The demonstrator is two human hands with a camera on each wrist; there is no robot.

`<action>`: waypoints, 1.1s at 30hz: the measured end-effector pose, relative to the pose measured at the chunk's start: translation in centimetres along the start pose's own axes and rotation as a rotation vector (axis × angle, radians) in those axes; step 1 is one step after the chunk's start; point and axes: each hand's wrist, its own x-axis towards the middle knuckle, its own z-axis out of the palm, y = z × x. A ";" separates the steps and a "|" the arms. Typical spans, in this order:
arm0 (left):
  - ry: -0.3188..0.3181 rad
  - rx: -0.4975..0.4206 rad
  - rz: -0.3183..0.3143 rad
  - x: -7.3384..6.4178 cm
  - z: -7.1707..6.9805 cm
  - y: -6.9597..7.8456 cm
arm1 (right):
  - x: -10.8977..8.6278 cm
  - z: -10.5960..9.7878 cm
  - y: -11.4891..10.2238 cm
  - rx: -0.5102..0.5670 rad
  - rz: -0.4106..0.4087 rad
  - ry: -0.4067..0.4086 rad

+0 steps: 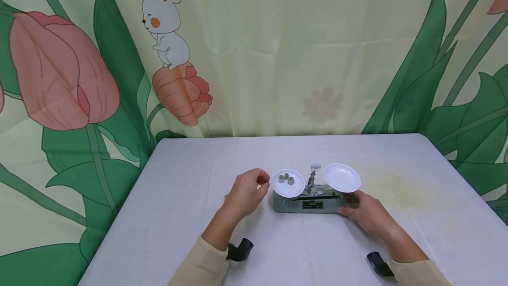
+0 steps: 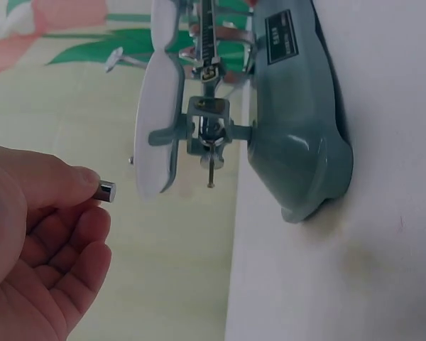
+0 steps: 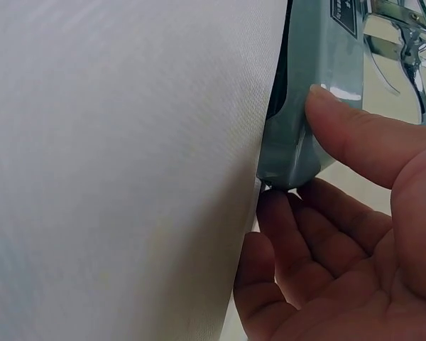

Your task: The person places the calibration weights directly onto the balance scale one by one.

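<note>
A balance scale point(image 1: 293, 205) with a grey-green base and two white pans stands on the table. Three small metal pieces point(image 1: 286, 176) lie on its left pan point(image 1: 295, 192); the right pan point(image 1: 342, 178) holds nothing. Just left of the left pan, my left hand point(image 1: 247, 191) pinches a small silver metal cylinder point(image 2: 106, 191) between thumb and fingertips, apart from the pan. My right hand point(image 1: 367, 213) grips the right end of the base, its thumb point(image 3: 341, 128) on the front face and fingers curled at the end.
A white cloth covers the table point(image 1: 158, 237). Another small object point(image 1: 225, 197) shows partly behind my left wrist. Black camera mounts point(image 1: 240, 250) sit at both wrists. A printed curtain point(image 1: 258, 56) hangs behind the table's far edge.
</note>
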 end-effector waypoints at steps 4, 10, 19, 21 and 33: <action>-0.005 -0.021 0.034 0.2 0.1 0.6 | -0.1 0.0 0.0 -0.007 -0.005 0.002; -0.009 -0.043 0.037 0.5 0.8 1.0 | -0.2 0.1 -0.3 -0.024 -0.027 0.013; 0.003 -0.046 0.022 0.6 2.1 1.0 | -0.1 0.4 -0.7 -0.039 -0.022 0.017; 0.004 -0.044 0.017 0.6 2.4 1.1 | -0.1 0.5 -0.7 -0.040 -0.018 0.014; 0.059 0.011 0.043 0.7 3.2 1.4 | 0.0 0.6 -0.6 -0.038 -0.016 0.010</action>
